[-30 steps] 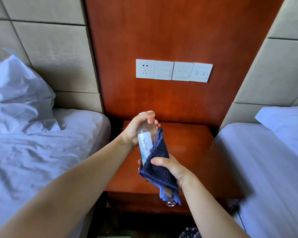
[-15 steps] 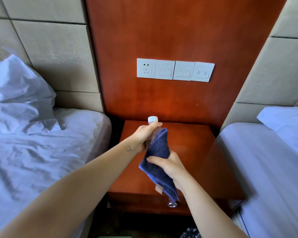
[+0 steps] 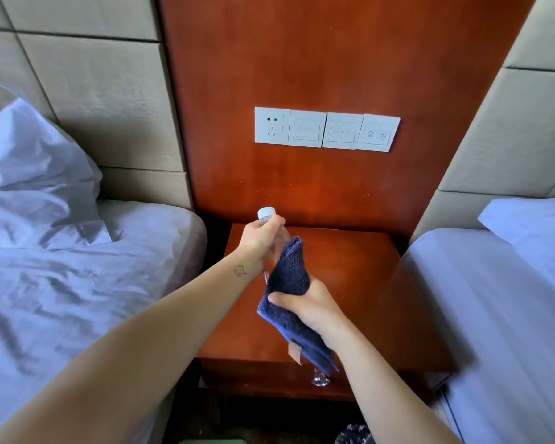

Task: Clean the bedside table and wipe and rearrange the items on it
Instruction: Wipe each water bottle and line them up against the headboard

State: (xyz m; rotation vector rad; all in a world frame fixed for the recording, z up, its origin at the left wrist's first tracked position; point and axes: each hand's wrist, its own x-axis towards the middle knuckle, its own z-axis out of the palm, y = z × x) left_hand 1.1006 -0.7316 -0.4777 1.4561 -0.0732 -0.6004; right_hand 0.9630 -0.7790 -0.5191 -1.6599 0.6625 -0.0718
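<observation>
The left hand [image 3: 258, 241] is gripping one clear plastic bottle [image 3: 277, 248] just below its white cap [image 3: 266, 213]. Its fingers [image 3: 274, 223] are curling tightly round the neck. The bottle is leaning with its cap toward the far left, over the far left part of the bedside worktop [image 3: 350, 277]. Its base is hidden, so whether it is touching the wood cannot be told.

The right hand [image 3: 311, 307] is clutching one dark blue cloth [image 3: 289, 270] round the lower body of the bottle. The thumb is pressing across the near face of the cloth, while the other fingers are wrapping behind it, out of sight. The top of the cloth is touching the left hand, and its loose end is hanging down past the near edge of the worktop, showing one small tan tag [image 3: 295, 352].

One shiny drawer knob [image 3: 320, 381] is showing on the near front of the table, partly behind the hanging cloth. Four white wall plates [image 3: 326, 129] are sitting in a row on the wood panel at the far side: one socket on the left and three switch plates. Two beds are flanking the table, the left bed [image 3: 77, 299] with rumpled sheets and the right bed [image 3: 500, 331] smooth, each carrying one pillow at its far end.
</observation>
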